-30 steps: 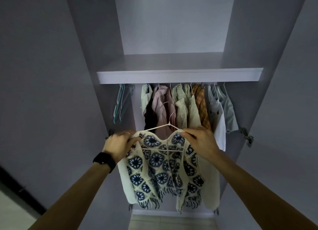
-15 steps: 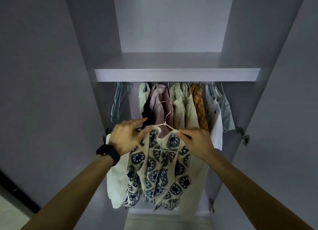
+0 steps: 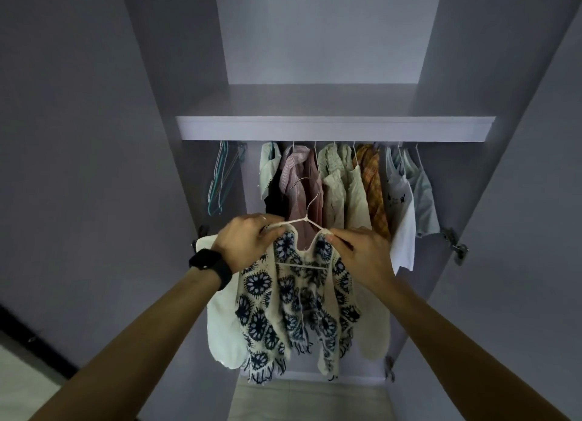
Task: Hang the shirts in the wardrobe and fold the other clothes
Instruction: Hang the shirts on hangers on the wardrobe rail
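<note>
A cream crocheted shirt (image 3: 293,307) with dark blue flower patches and fringe hangs on a white wire hanger (image 3: 305,222) held in front of the open wardrobe. My left hand (image 3: 248,242) grips the hanger's left shoulder together with the fabric. My right hand (image 3: 362,253) pinches the right shoulder of the shirt and the hanger. The hanger's hook points up in front of the pink striped shirt (image 3: 299,181), below the rail. Several shirts hang in a row under the shelf.
A wardrobe shelf (image 3: 333,129) runs above the rail. Empty teal hangers (image 3: 220,181) hang at the rail's left end. Open wardrobe doors flank both sides, with hinges (image 3: 455,244) on the right. Tiled floor shows below.
Both hands lifted the shirt on its hanger up and closer to the rail. The left hand closed again on the hanger's shoulder after opening half a second ago.
</note>
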